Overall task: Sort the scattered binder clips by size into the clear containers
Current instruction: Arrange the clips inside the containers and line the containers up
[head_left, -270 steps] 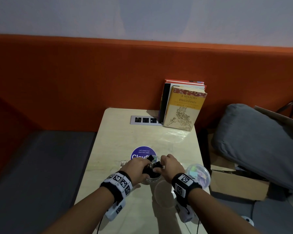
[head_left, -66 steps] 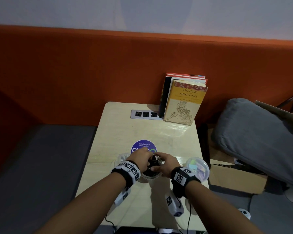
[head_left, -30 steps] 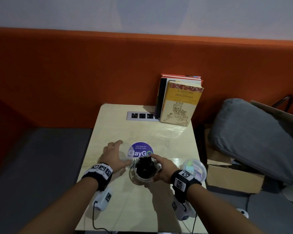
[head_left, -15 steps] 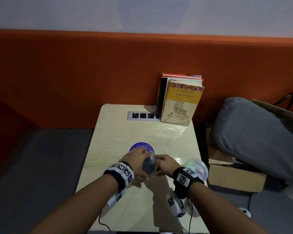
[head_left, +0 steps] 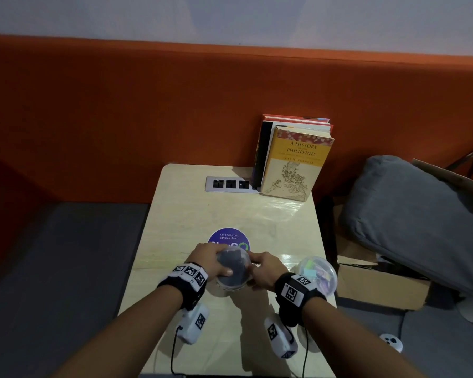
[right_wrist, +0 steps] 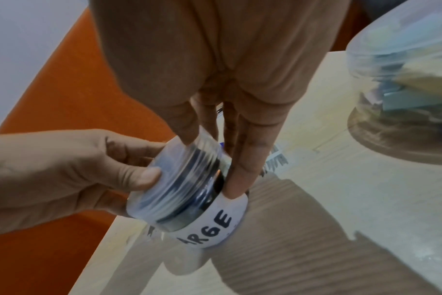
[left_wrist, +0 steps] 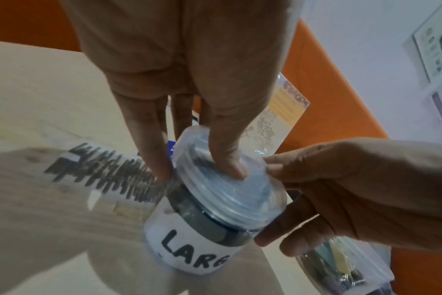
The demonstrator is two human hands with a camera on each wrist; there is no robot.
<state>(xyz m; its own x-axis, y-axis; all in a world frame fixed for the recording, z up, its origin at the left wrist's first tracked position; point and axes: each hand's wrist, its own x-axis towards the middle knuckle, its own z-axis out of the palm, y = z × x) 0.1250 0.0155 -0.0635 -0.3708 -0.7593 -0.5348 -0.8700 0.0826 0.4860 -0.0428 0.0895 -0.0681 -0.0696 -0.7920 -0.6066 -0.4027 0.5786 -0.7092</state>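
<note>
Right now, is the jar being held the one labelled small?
No: the white label on the jar held by both hands reads "ARGE" in the right wrist view, so it is the large one.

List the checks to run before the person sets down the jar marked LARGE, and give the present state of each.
1. Left hand grips the lid: ok.
2. Right hand holds the jar by its body: ok.
3. Lid turned fully home: cannot tell; it sits on the mouth, but the thread is blurred.
4. Jar upright: not ok; it is tilted and held above the table.
5. Other jar out of the way: ok; it stands on the table to the right, apart from the held one.
</note>
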